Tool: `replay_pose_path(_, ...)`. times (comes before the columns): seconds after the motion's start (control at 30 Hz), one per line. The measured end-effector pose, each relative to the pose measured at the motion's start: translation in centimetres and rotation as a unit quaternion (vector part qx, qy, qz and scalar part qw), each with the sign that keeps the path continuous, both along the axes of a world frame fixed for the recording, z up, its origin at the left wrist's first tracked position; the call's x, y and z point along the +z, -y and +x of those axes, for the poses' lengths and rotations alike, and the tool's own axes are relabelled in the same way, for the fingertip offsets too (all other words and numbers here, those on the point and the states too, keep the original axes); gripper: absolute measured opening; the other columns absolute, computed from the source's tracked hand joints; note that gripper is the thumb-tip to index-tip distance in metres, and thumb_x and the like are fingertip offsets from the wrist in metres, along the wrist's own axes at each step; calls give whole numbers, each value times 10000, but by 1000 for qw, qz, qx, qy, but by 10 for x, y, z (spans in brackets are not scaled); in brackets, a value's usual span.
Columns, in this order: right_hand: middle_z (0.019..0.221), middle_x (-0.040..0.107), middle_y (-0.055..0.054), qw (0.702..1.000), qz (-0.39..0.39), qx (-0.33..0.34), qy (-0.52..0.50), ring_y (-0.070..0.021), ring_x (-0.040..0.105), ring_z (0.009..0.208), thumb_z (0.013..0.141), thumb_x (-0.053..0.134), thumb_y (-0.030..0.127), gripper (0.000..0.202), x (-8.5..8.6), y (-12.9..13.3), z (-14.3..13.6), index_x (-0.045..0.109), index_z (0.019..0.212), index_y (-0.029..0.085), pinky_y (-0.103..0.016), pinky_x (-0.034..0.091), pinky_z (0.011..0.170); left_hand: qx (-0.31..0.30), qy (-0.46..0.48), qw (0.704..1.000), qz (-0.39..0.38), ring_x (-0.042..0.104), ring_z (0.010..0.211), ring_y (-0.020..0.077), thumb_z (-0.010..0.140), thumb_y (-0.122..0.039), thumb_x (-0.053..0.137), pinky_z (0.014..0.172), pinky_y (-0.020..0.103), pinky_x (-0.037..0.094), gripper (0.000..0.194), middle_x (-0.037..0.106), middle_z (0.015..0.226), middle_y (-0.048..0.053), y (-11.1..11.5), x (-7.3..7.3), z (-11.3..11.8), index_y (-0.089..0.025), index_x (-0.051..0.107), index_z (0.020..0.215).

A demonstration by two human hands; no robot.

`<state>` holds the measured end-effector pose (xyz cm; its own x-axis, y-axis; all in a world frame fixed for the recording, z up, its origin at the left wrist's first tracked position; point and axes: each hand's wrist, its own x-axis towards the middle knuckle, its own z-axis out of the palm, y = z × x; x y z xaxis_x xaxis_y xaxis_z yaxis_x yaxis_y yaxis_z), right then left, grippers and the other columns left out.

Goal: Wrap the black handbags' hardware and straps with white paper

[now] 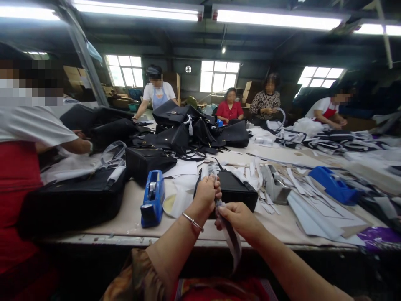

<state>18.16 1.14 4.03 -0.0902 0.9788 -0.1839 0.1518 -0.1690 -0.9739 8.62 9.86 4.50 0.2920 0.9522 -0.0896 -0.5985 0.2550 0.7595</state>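
Both my hands meet over the front of the table, in front of a black bag (241, 190). A strap in thin translucent wrapping (232, 240) runs between them, and its loose end hangs below the table's edge. My left hand (208, 194), with a bangle at the wrist, is closed around the upper part of the strap. Just below and to the right, my right hand (236, 217) pinches the same strap between thumb and fingers. The wrapped upper end (212, 168) sticks up above my left fist.
A blue tape dispenser (152, 198) stands left of my hands; a grey one (275, 184) and another blue one (333, 184) are at right. Black bags (175, 133) are piled behind. Paper strips lie at right. A person in a red apron (19, 179) works close at left; others stand across the table.
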Motion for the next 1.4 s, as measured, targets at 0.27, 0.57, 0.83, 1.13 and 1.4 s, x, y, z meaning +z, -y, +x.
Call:
replay_pose_path(0.27, 628, 718, -80, 987, -32, -62, -144, -165, 649, 522, 664, 789, 478, 378, -13, -11, -13, 681, 683, 116, -267, 500, 516, 10, 31, 998, 49, 423, 474, 58, 868, -408, 645, 486, 178, 395, 261, 432, 576, -79, 11, 5, -8, -183, 515, 842)
replay_pose_path(0.57, 698, 730, -24, 937, 83, -207, -269, -160, 685, 577, 636, 840, 372, 329, 27, -32, 5, 676, 827, 161, -236, 532, 506, -157, -140, 965, 158, 620, 731, 155, 896, -521, 590, 687, 263, 460, 427, 708, 837, 80, 77, -32, -28, -118, 690, 996)
replay_pose_path(0.83, 678, 718, -26, 959, 92, -178, -201, -205, 703, 597, 725, 778, 440, 319, 15, -19, -12, 673, 851, 166, -274, 559, 480, -162, -218, 943, 191, 587, 613, 163, 906, -589, 490, 666, 283, 460, 569, 677, 653, 89, 74, -35, -28, -121, 665, 634)
replay_pose_path(1.13, 925, 732, -62, 977, 115, -69, -164, -167, 654, 724, 856, 638, 530, 510, -5, 10, -4, 635, 1241, 196, -287, 536, 664, -32, -185, 964, 186, 559, 576, 121, 871, -412, 617, 556, 216, 438, 305, 636, 653, 28, 64, -6, -33, -143, 660, 735)
replay_pose_path(1.4, 689, 696, -57, 998, 66, -9, 21, -187, 600, 628, 855, 590, 555, 458, -40, 38, -10, 713, 726, 133, -300, 464, 616, 28, -101, 985, 134, 639, 573, 140, 879, -362, 591, 578, 238, 518, 204, 546, 587, -31, 51, -1, -28, -166, 609, 825)
